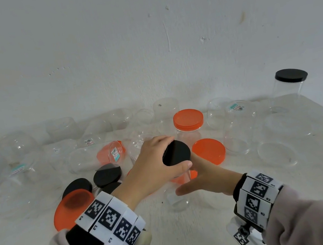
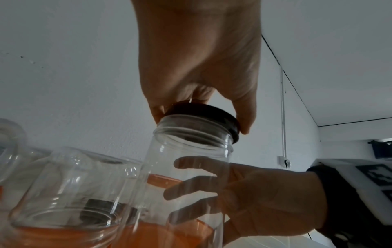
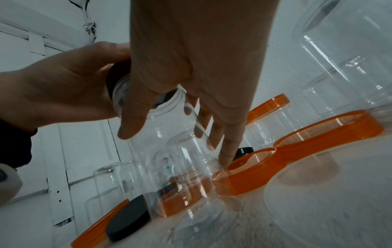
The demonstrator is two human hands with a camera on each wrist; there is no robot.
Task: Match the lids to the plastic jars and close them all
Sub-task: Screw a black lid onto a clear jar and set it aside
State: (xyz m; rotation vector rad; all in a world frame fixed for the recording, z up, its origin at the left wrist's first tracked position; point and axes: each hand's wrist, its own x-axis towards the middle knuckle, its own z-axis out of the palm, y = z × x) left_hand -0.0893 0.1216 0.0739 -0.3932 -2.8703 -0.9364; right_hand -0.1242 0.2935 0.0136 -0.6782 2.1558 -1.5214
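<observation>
A clear plastic jar stands tilted at the table's middle, with a black lid sitting on its mouth. My left hand grips that lid from above, thumb on the near rim and fingers over the far rim. My right hand wraps round the jar's body from the right. In the left wrist view the black lid sits slightly askew on the jar, and the right hand's fingers show through the plastic. In the right wrist view the jar is under the palm.
An orange-lidded jar stands just behind, and a black-lidded jar at the back right. Loose orange lids and black lids lie around. Several open clear jars crowd the table's back and sides.
</observation>
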